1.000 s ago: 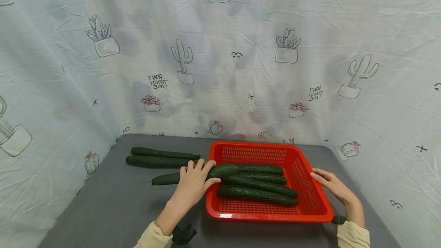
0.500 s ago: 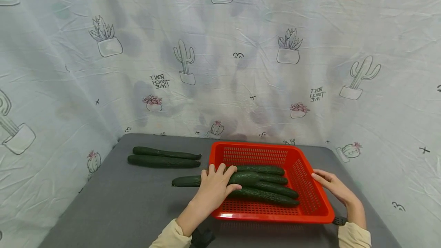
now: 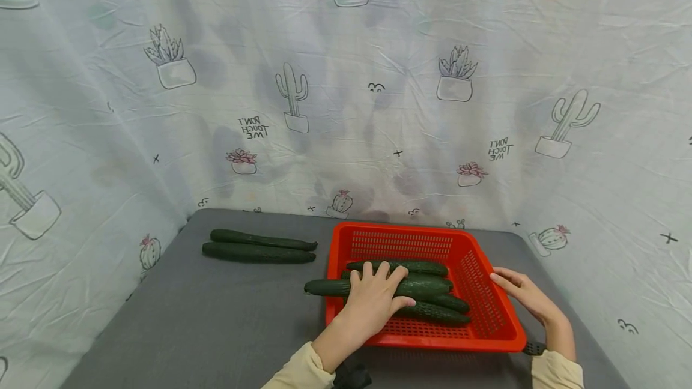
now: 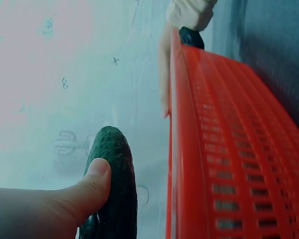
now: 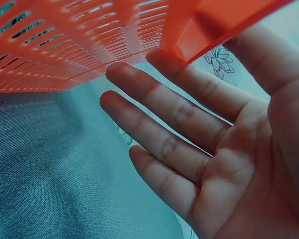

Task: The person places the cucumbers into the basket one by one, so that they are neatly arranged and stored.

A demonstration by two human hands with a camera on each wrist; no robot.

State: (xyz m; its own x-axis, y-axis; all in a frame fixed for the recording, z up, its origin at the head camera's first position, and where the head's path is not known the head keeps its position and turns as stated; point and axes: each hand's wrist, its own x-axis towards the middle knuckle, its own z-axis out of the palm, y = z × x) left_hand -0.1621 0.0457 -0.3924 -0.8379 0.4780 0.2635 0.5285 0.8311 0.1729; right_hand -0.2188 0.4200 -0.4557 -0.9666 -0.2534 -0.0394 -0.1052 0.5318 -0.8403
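Observation:
My left hand (image 3: pixel 372 304) grips a long dark green cucumber (image 3: pixel 327 287) from above, over the red plastic basket (image 3: pixel 427 342). The cucumber's left end sticks out past the basket's left rim. In the left wrist view the thumb presses along the side of this cucumber (image 4: pixel 117 199), and the basket wall stands to its right. Several other cucumbers (image 3: pixel 432 312) lie lengthwise inside the basket, partly hidden under the hand. At the basket's right rim, my right hand (image 3: pixel 527 298) holds the edge, thumb over the top and index fingertip beneath; its other fingers extend loosely below.
Two more cucumbers (image 3: pixel 258 252) lie side by side on the grey table (image 3: pixel 216 317), left of the basket. A pale curtain (image 3: pixel 335 107) printed with cactus drawings hangs behind the table and along both sides.
My left hand has carried the cucumber rightward from the basket's left edge to over the cucumbers inside. My right hand has stayed at the right rim, and the basket has hardly moved.

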